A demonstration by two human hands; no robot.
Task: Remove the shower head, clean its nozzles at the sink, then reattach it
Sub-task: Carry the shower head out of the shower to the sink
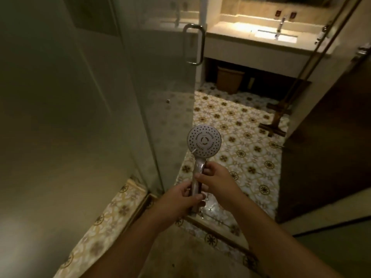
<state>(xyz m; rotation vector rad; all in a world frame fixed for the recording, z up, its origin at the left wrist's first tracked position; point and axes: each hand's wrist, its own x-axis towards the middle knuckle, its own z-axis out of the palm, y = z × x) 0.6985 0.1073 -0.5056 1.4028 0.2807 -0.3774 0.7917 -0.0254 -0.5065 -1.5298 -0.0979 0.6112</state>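
Both hands hold the shower head [204, 141] in the lower middle of the frame, with its round nozzle face turned up toward the camera and its handle pointing down. The left hand [181, 199] grips the lower end of the handle, fingers curled round it. The right hand [215, 180] pinches the handle higher up, just under the round face, thumb on the near side. The two hands are almost touching each other along the handle.

Just left of the shower head stands a glass door [160, 93] with a metal door handle [194, 44] near the top middle of the frame. Patterned floor tiles [241, 141] spread out behind the hands. In the upper right, a lit worktop [230, 31] carries a sink [278, 36] with a tap [281, 24], well apart from the hands. Under that worktop sits a brown bin [229, 79]. A dark wooden stand [276, 119] rests on the floor at the right.
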